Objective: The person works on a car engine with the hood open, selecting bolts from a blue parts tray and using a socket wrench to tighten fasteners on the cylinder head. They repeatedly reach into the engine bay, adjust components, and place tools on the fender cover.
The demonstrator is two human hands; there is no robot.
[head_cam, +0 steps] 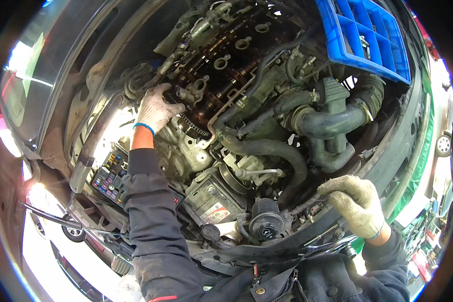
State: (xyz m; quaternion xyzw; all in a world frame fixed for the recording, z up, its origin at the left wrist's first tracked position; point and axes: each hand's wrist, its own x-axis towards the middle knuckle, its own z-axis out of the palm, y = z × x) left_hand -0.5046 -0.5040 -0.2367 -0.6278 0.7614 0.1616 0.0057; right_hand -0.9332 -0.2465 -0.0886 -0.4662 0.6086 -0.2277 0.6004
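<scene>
My left hand [156, 107], in a pale knit glove with a blue cuff edge, reaches to the near left end of the uncovered cylinder head [230, 68]. Its thumb and fingers spread about a dark part there; whether they grip it is hidden. Right beside the thumb, a timing chain [194, 127] runs over its sprocket. Dark oil coats the head's interior, where several metal rings [221, 62] stand in a row. My right hand [356, 204], also gloved, is above the front edge of the engine bay, its fingers curled and nothing visible in them.
A blue compartment tray [377, 68] with metal parts rests at the upper right. Black intake ducting [332, 120] and a thick coolant hose [271, 149] cross the bay. Nearer are a battery [216, 200], a fuse box [111, 177] and a black-capped reservoir [266, 222].
</scene>
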